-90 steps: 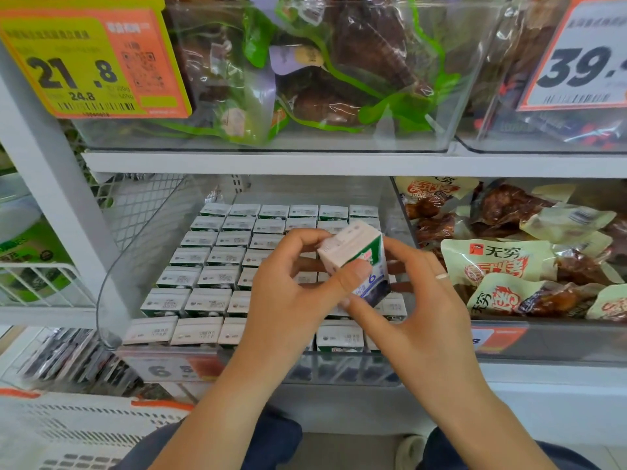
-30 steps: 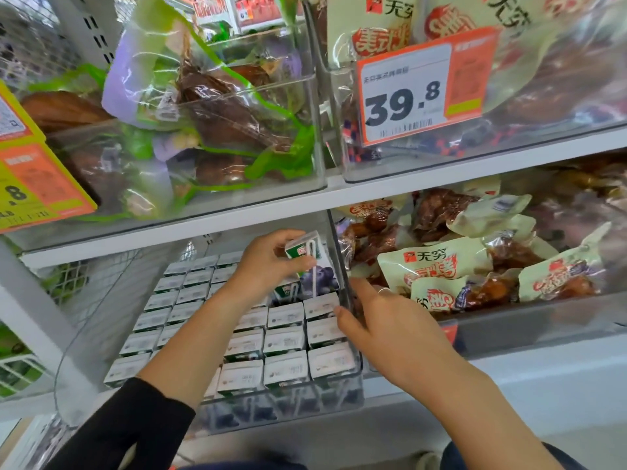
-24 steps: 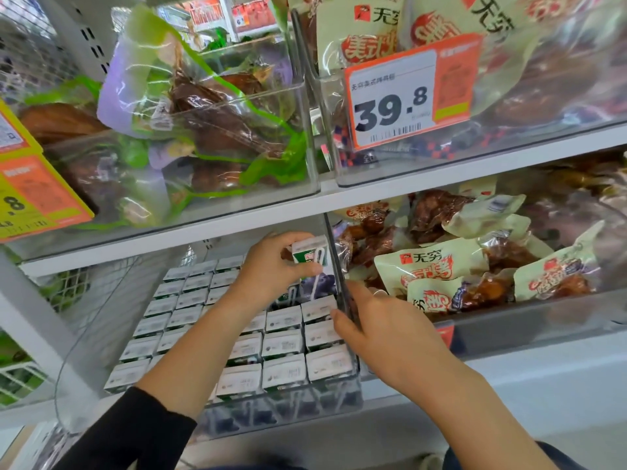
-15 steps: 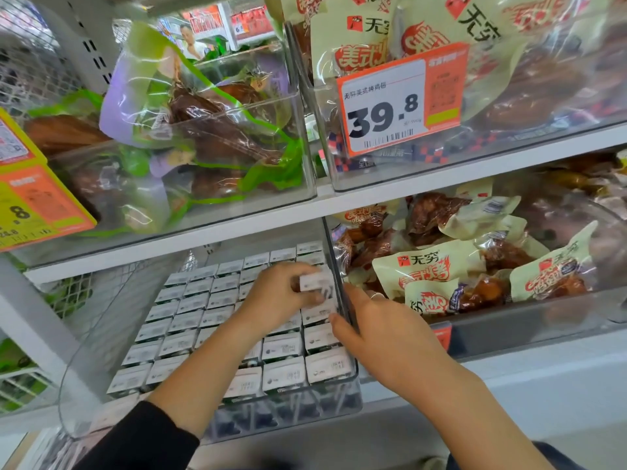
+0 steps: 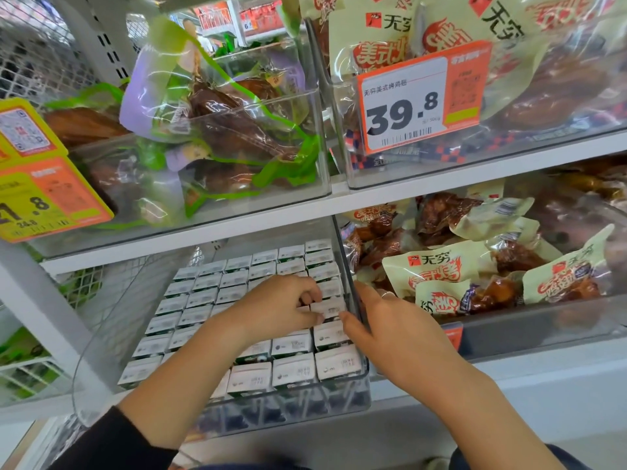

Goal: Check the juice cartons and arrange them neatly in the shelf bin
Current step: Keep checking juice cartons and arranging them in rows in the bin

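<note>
A clear shelf bin [image 5: 342, 410] on the lower shelf holds several rows of small white-topped juice cartons [image 5: 291, 369]. My left hand [image 5: 281, 308] lies over the bin's right side, fingers curled, pinching one carton [image 5: 328, 307] that sits level with its neighbours in the rightmost column. My right hand [image 5: 390, 329] rests at the bin's right wall, fingers straight along the clear divider, thumb tip touching the same carton's front edge.
Right of the bin lies a clear bin of packaged chicken snacks [image 5: 475, 269]. The shelf above [image 5: 305, 206] overhangs closely, carrying bins of bagged meat and a 39.8 price tag [image 5: 414, 103]. A wire basket [image 5: 30, 371] stands at the left.
My left hand brought the raised carton down into the rightmost column, where it now sits flush. My right hand moved from holding the carton to the bin's right wall.
</note>
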